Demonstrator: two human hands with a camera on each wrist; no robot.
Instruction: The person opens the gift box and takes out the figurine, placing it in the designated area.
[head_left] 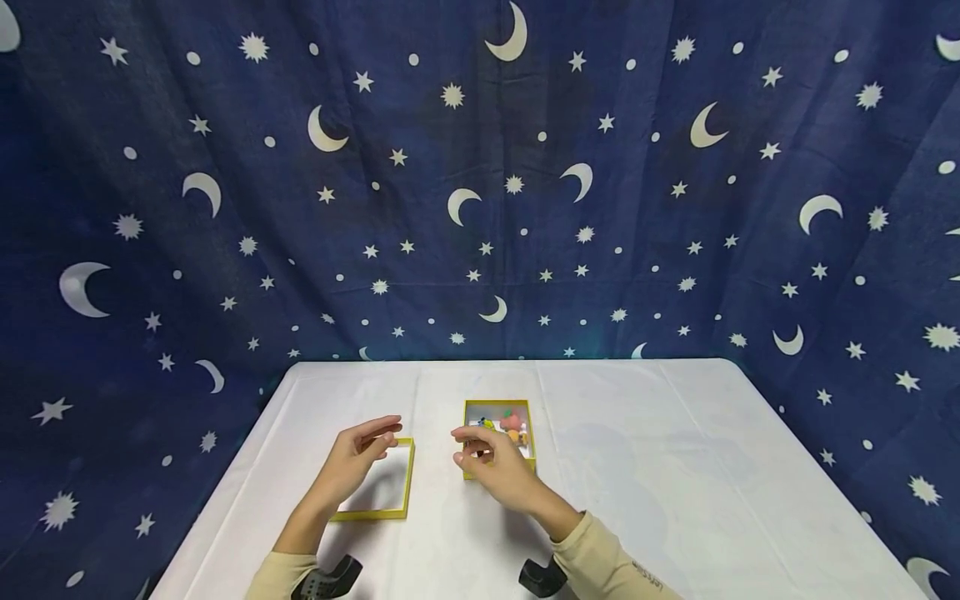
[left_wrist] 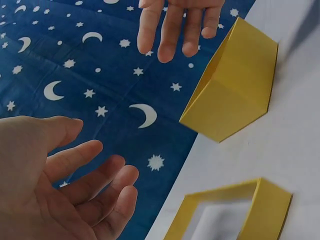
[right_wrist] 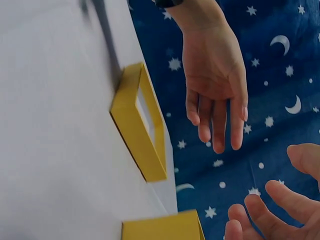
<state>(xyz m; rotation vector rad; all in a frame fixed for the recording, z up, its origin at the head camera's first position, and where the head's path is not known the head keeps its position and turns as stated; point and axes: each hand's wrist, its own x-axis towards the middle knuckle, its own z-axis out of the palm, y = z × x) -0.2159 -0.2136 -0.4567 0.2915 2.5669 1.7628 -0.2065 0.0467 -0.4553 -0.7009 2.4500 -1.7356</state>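
My left hand (head_left: 351, 465) hangs above a shallow yellow tray or lid (head_left: 409, 479) with a white inside, its fingers loosely extended and holding nothing. To the right stands a deeper yellow box (head_left: 497, 402), partly hidden by my right hand (head_left: 504, 473), which hovers over its near side with relaxed, slightly bent fingers and nothing in them. Inside the box lie small colourful pieces: a pinkish-red fruit-like figure (head_left: 511, 422) with a green top, an orange piece (head_left: 514, 436), and a yellow and blue one (head_left: 487, 423). In the left wrist view both palms show bare, facing each other above the yellow box (left_wrist: 242, 75) and lid.
A white cloth (head_left: 637, 483) covers the table, its far edge meeting a dark blue curtain (head_left: 420, 283) patterned with moons and stars. Black wrist straps (head_left: 327, 578) sit on both forearms, over beige sleeves (head_left: 607, 560).
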